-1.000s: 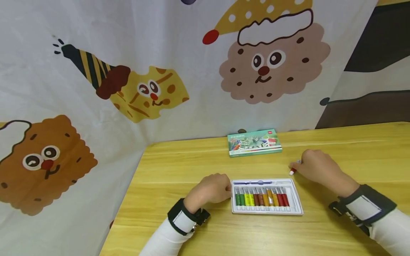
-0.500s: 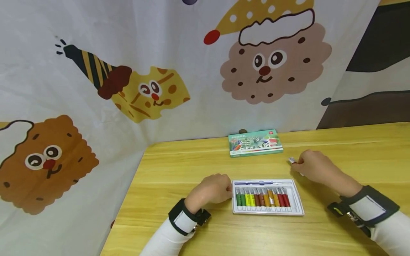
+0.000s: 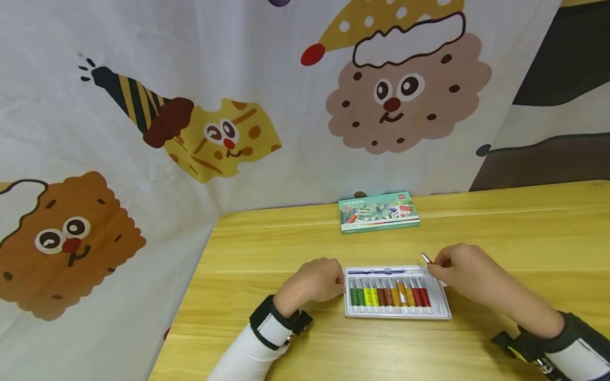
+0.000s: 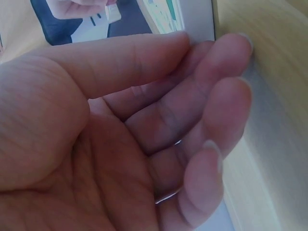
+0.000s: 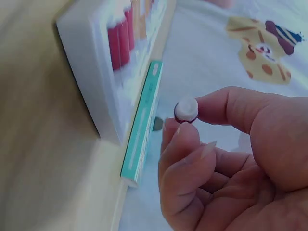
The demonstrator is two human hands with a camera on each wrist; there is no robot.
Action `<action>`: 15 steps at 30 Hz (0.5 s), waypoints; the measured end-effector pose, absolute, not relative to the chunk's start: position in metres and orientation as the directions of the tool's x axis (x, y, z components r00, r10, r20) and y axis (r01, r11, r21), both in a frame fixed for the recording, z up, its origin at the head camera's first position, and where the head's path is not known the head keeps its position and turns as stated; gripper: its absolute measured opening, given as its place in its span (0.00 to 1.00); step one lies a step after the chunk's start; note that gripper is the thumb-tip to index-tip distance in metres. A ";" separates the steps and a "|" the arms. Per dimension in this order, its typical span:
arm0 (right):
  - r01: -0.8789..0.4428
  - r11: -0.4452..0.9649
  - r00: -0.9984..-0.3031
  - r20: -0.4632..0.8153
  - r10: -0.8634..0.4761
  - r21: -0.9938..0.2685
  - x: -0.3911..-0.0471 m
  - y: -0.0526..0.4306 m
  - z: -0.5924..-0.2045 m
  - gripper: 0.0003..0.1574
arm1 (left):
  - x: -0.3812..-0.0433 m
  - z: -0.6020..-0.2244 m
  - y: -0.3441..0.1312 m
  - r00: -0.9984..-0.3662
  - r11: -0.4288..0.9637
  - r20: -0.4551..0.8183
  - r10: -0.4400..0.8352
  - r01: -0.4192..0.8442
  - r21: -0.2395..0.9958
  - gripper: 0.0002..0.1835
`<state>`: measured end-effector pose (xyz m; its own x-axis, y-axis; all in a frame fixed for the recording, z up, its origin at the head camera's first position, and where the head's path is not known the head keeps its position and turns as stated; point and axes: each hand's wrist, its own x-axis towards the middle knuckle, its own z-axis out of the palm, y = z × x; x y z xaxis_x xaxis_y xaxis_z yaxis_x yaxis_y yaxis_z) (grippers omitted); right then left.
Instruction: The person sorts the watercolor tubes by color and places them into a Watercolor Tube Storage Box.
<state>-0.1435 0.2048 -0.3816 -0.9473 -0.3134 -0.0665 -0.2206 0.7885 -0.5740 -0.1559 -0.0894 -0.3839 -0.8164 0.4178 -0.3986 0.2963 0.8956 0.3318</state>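
Observation:
A white plastic tray [image 3: 445,304] lies on the table, holding a row of paint tubes [image 3: 389,295] in greens, yellows, browns, orange and reds. A thin blue paintbrush [image 3: 376,272] lies in its upper slot. My left hand [image 3: 312,280] holds the tray's left edge between thumb and forefinger; in the left wrist view the tray edge [image 4: 199,19] meets the thumb tip. Above the tray's upper right corner, my right hand [image 3: 469,272] pinches a paint tube [image 3: 426,258]. Its white cap [image 5: 186,109] faces the right wrist camera, between thumb and forefinger.
Behind the tray, a flat green paint box [image 3: 379,212] lies near the table's back edge. A white cloth [image 3: 295,174] printed with cartoon biscuits and cheese hangs behind and to the left of the wooden table [image 3: 267,238].
My right hand turned the paint tube round in its fingers, then brought it down and left to the tray's upper right corner. My left hand stayed at the tray's left edge.

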 end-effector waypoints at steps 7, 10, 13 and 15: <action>-0.110 0.823 -0.939 -0.213 -0.270 -0.557 -0.127 0.193 -0.389 0.10 | -0.157 -0.385 -0.089 -0.813 0.897 -0.403 0.421 0.306 0.320 0.22; -0.081 0.845 -0.942 -0.237 -0.239 -0.529 -0.125 0.191 -0.392 0.10 | -0.157 -0.385 -0.089 -0.813 0.898 -0.405 0.418 0.301 0.322 0.22; -0.058 0.861 -0.945 -0.250 -0.211 -0.505 -0.122 0.187 -0.394 0.10 | -0.157 -0.386 -0.089 -0.814 0.898 -0.405 0.416 0.299 0.322 0.22; -0.045 0.868 -0.947 -0.256 -0.195 -0.495 -0.121 0.186 -0.393 0.10 | -0.156 -0.386 -0.089 -0.815 0.898 -0.405 0.415 0.296 0.324 0.22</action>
<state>-0.1205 0.1857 -0.3932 -0.9469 -0.1949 -0.2557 -0.0449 0.8676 -0.4952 -0.1564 -0.0891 -0.3861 -0.8145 0.4151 -0.4052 0.2965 0.8983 0.3243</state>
